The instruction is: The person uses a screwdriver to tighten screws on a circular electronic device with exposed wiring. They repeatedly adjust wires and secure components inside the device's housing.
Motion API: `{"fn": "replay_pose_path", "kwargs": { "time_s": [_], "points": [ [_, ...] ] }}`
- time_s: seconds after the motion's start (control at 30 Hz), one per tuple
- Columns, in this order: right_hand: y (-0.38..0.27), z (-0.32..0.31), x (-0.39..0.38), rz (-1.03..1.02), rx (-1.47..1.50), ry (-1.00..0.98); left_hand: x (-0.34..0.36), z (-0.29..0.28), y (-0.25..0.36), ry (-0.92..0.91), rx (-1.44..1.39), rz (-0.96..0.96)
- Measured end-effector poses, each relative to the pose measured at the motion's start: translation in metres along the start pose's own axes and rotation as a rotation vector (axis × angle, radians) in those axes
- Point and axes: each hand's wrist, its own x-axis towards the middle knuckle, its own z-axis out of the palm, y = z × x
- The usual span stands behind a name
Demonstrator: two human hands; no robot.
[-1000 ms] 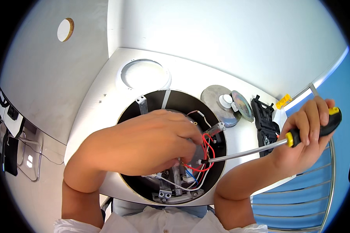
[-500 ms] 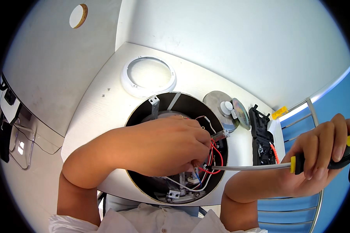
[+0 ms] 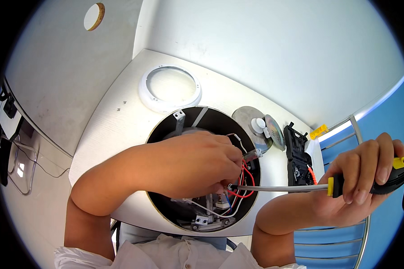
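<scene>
My left hand [image 3: 202, 163] reaches into a dark round metal housing [image 3: 164, 126], fingers curled among red, white and blue wires [image 3: 249, 179]; what they pinch is hidden. At the right, my right hand [image 3: 354, 179] grips a long screwdriver [image 3: 283, 188] by its black and yellow handle. The shaft lies almost level, its tip at a small dark part beside my left fingertips; whether they touch is unclear. Metal brackets [image 3: 201, 219] and a white block sit inside the housing.
Around the housing on the white table [image 3: 112, 130] are a white ring [image 3: 148, 92], a metal disc [image 3: 244, 116] with a white fitting and shiny disc, an open black tool case [image 3: 295, 152] and a yellow item [image 3: 318, 131]. A metal-railed chair [image 3: 359, 242] stands right.
Since a second ago my right hand has moved right and down, levelling the screwdriver. The camera's view has shifted a little. My left hand stays inside the housing, fingers curled.
</scene>
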Motion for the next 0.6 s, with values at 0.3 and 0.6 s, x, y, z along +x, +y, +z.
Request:
{"fn": "replay_pose_path", "kwargs": {
  "time_s": [0.3,0.6],
  "points": [
    [0.0033,0.0025,-0.0013,0.003,-0.011,0.002,0.0001,0.0018,-0.0019,0.091,0.06,0.086],
    [0.0034,0.0007,0.0014,0.026,-0.015,-0.048,0.0,0.0031,-0.0013,0.09,0.094,0.076]
  ]
}}
